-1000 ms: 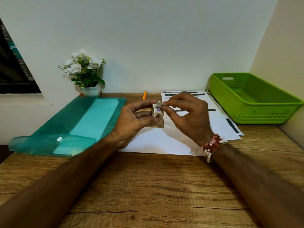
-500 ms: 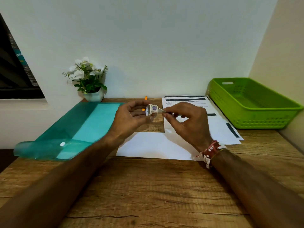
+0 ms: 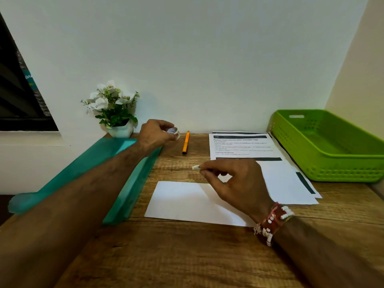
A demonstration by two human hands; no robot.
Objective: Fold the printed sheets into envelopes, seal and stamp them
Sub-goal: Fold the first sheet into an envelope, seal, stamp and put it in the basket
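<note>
My left hand (image 3: 156,132) is stretched to the back of the desk, shut on a small roll of stamps (image 3: 174,132) near the wall. My right hand (image 3: 232,183) hovers over the middle of the desk and pinches one small torn-off stamp (image 3: 195,167) between thumb and forefinger. Below that hand lies a plain white envelope (image 3: 178,199), flat on the wood. Printed sheets (image 3: 243,147) are stacked to the right of it, partly under my right hand.
A green plastic basket (image 3: 330,146) stands at the right edge. An orange pen (image 3: 185,142) lies near the wall. A teal plastic folder (image 3: 128,183) lies along the left under my forearm. A small white flower pot (image 3: 116,113) sits at the back left.
The hands have parted. My left hand carried the stamp roll back and left toward the wall. My right hand stayed over the desk with one stamp torn off the roll.
</note>
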